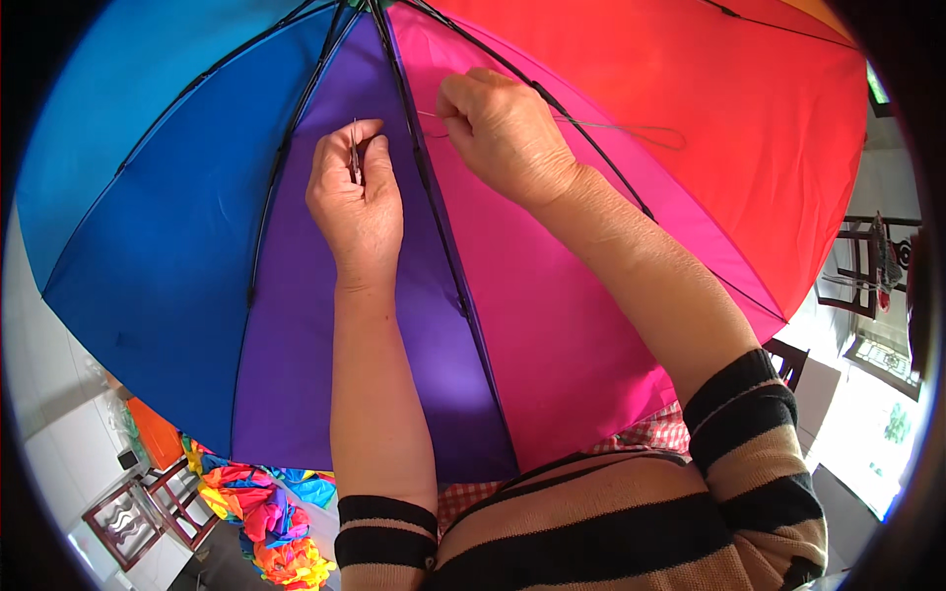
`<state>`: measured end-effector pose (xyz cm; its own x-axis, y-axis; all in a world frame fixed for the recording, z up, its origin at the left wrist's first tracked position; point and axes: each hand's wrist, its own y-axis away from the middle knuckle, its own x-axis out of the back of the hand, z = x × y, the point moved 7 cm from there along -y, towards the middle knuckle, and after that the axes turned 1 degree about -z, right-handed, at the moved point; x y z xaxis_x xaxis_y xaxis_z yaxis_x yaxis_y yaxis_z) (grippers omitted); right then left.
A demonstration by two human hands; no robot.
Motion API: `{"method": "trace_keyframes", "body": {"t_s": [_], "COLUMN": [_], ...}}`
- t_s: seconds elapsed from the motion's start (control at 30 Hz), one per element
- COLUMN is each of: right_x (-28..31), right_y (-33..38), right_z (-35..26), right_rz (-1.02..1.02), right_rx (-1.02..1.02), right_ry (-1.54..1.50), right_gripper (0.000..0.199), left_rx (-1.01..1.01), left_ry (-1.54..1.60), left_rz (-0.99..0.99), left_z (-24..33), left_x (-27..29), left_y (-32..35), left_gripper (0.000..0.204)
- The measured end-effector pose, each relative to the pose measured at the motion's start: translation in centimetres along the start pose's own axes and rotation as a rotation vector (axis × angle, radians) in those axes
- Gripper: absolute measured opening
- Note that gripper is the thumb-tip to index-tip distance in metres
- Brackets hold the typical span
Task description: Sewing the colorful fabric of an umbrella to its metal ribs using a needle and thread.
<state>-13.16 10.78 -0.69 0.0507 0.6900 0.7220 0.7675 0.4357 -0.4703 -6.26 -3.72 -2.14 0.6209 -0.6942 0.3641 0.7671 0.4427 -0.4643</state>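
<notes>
Pinching a thin, stiff needle [354, 150], the left hand [357, 202] is working at 10 o'clock of the right hand [503, 128], whose grip is pulling limp thread [631, 128] across the light, soft canopy [552, 325].

Home workshop: tiled floor [59, 433], wooden chair [133, 512], heap of bright umbrella fabric [271, 522].
</notes>
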Motion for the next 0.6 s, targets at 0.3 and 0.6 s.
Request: {"method": "trace_keyframes", "body": {"t_s": [0.3,0.6], "right_x": [-0.4,-0.3], "right_y": [1.4,-0.1], "right_z": [-0.7,-1.3], "right_rz": [-0.132,-0.117], "right_rx": [-0.017,0.172], "right_ry": [0.054,-0.11], "right_gripper": [0.006,0.007], "left_rx": [-0.025,-0.167], "left_ry": [-0.049,-0.153], "left_rz": [-0.021,-0.14], "left_z": [0.4,1.5], "left_x": [-0.1,-1.2], "left_y": [-0.1,-0.4], "left_gripper": [0.008,0.008]}}
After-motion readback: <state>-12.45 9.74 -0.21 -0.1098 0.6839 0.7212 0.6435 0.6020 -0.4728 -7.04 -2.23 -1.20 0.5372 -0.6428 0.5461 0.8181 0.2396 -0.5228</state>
